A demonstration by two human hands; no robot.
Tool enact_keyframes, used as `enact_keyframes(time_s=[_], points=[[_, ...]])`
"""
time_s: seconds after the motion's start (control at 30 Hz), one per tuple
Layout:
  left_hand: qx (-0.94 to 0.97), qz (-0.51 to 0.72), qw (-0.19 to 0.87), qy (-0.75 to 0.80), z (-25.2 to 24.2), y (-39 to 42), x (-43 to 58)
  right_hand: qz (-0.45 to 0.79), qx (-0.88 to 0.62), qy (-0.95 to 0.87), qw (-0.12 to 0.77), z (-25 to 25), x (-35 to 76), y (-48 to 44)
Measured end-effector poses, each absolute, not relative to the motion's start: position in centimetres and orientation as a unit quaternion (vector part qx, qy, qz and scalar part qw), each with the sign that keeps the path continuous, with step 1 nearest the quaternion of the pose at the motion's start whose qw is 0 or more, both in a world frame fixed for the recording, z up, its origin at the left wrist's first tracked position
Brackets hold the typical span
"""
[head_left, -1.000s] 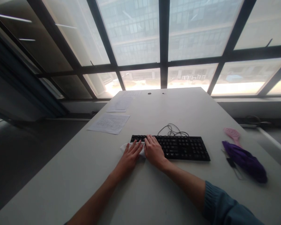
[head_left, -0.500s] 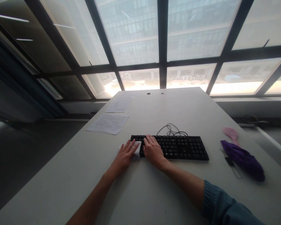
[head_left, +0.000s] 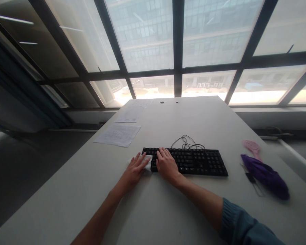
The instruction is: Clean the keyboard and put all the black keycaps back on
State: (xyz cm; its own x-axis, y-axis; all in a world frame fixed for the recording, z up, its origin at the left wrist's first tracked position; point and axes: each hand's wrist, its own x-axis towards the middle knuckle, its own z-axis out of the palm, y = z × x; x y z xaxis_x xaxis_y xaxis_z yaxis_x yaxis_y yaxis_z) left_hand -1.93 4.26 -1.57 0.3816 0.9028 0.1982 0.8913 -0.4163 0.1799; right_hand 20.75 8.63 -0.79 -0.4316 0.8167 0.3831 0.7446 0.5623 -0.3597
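A black keyboard (head_left: 199, 161) lies flat on the white table, its thin cable (head_left: 187, 140) in loose loops behind it. My left hand (head_left: 135, 170) rests with fingers spread over a white tissue or cloth (head_left: 148, 164), which covers part of the keyboard's left end. The hand presses down from above and is not wrapped round the cloth. On the keys just right of the cloth lies my right hand (head_left: 167, 164), fingers stretched out and palm down, holding nothing. The keys under both hands are hidden.
Printed sheets (head_left: 118, 135) lie at the table's left side. To the right are a pink hairbrush (head_left: 252, 146), a purple cloth bundle (head_left: 265, 175) and a small black-handled tool (head_left: 252, 178). Large windows stand beyond the table's far edge (head_left: 173, 98).
My left hand and the white cloth have shifted very slightly left along the keyboard's left end. My right hand stays in the same place on the keys.
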Motion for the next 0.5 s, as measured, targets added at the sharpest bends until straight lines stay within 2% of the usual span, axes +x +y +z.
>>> enact_keyframes(time_s=[0.33,0.5], points=[[0.848,0.161,0.043,0.504,-2.3,4.4,-0.1,0.067,-0.460,-0.846,0.262,-0.8,20.7,8.6],[0.836,0.198,0.092,0.503,-2.3,5.0,-1.3,0.063,-0.458,-0.848,0.261,-0.8,20.7,8.7]])
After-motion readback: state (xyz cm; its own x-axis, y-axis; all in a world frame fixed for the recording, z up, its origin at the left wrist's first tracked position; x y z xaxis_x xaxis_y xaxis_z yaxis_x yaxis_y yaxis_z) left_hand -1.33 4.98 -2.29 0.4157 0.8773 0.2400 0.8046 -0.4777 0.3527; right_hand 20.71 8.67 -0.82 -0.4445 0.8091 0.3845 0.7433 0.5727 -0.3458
